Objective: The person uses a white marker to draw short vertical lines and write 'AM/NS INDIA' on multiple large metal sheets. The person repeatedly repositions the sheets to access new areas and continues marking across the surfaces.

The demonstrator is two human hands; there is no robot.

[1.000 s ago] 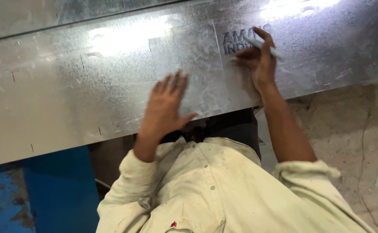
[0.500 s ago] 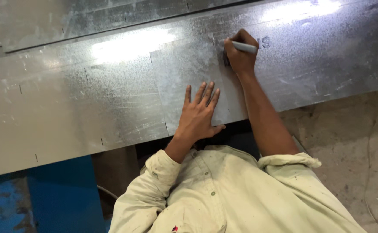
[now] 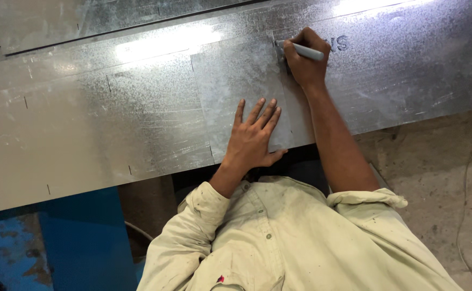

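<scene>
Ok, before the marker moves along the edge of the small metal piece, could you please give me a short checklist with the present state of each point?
1. Left hand lies flat on the small metal piece, fingers spread: ok.
2. Right hand grips the marker: ok.
3. Marker tip sits at the piece's upper right corner: cannot tell, the hand hides it.
4. Piece lies flat on the large galvanised sheet: ok.
5. Left fingers stay away from the edge being traced: ok.

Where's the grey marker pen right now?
Head view, upper centre-right: the grey marker pen is gripped in the right hand, tip at the small metal template's top right corner on the galvanised steel sheet.
</scene>
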